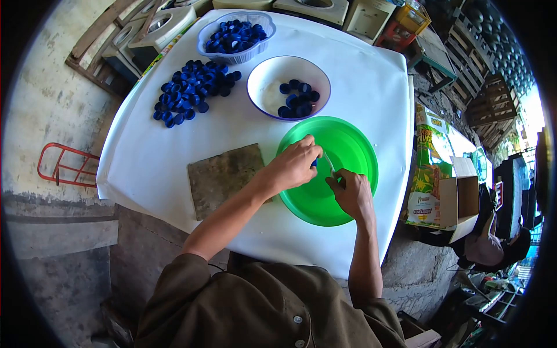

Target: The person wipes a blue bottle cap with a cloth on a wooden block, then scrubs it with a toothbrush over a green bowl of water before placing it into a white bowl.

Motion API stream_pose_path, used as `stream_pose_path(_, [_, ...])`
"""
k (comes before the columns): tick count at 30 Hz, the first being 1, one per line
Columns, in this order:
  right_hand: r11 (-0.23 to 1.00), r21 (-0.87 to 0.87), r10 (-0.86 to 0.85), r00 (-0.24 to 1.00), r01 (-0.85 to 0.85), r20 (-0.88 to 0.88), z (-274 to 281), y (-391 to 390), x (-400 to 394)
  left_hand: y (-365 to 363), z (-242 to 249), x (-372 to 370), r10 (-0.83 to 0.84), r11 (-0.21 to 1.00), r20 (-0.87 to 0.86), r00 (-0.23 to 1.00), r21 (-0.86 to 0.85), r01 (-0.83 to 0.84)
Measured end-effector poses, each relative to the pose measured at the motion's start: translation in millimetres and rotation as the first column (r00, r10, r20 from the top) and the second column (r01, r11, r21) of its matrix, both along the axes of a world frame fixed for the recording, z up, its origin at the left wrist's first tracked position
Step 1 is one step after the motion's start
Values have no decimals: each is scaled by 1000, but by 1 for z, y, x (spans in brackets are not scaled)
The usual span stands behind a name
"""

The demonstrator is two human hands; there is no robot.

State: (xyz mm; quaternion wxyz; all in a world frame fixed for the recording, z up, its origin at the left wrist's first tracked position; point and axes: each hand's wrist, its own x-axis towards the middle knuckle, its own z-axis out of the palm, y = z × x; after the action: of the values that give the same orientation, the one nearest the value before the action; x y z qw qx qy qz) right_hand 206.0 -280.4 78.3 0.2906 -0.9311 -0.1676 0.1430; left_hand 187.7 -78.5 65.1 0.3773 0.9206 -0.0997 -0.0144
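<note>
Over the left part of a green basin (331, 211), my left hand (299, 161) is closed on a blue cap (314, 163), mostly covered by the fingers. My right hand (351, 191) grips a thin metal tool (329, 162) above the same basin, its blade pointing up and left toward the cap. Behind the basin stands a white bowl (267, 87) with several blue caps (301, 100) gathered at its right side. A loose pile of blue caps (188, 91) lies on the white table (139, 145), and more fill a pale blue basket (241, 57).
A worn brown board (223, 177) lies on the table beside my left forearm. Beyond the right table edge are an open cardboard box (458, 197) and a person (487, 246). A red metal frame (67, 165) stands at the left wall.
</note>
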Motion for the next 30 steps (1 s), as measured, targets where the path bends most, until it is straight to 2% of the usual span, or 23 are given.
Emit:
stream_pose_path(4, [1000, 2, -4, 1000, 4, 2, -2, 0, 0, -6, -8, 4, -24, 994, -113, 993, 101, 35])
stream_pose_path(7, [1000, -2, -11, 1000, 11, -15, 0, 1, 0, -9, -16, 3, -18, 980, -73, 997, 199, 32])
stream_pose_path(13, [1000, 6, 17, 1000, -17, 11, -5, -1, 1, -12, -12, 8, -111, 942, -105, 988, 305, 139])
stream_pose_path(16, [1000, -12, -11, 999, 12, 53, -7, 0, -1, -9, -10, 7, -99, 978, -20, 995, 183, 101])
stream_pose_path(19, [998, -61, -27, 993, 34, 117, -18, 0, -2, -10, 11, 8, -4, 995, -101, 995, 94, 14])
stream_pose_path(22, [992, -123, -23, 997, 32, 76, -15, 2, -1, -7, -7, 7, -97, 975, -128, 987, 185, 120])
stream_pose_path(25, [988, -153, -33, 999, 37, 26, -17, 2, 0, -8, -12, 7, -110, 966, -100, 989, 225, 130])
stream_pose_path(28, [994, -106, 42, 999, -39, 28, -16, 0, 1, -6, -11, 7, -138, 964, -74, 988, 217, 151])
stream_pose_path(30, [996, -63, 60, 998, -59, 23, -12, -1, 1, -5, 3, 9, -111, 989, -101, 989, 88, 120])
